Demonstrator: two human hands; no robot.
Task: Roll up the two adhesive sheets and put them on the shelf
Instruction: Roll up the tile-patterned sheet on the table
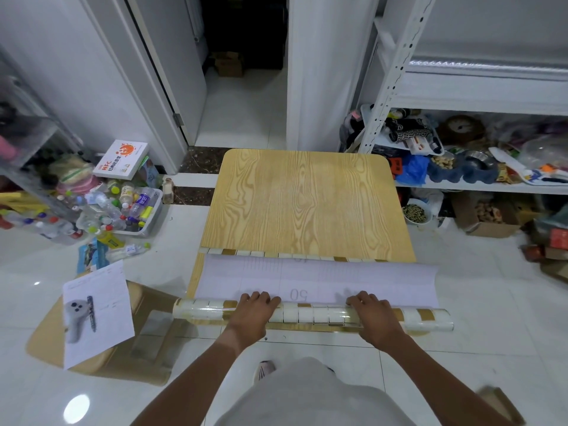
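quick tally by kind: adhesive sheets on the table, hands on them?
Tile-pattern adhesive sheet, partly rolled: 1
Wood-grain adhesive sheet, lying flat: 1
Hands on the roll: 2, left hand and right hand
Total: 4

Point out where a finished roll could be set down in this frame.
The upper shelf board shows bare. The lower shelf is packed with clutter. The wood-grain sheet lies flat and bare beyond the tile-pattern roll under the left hand and right hand.
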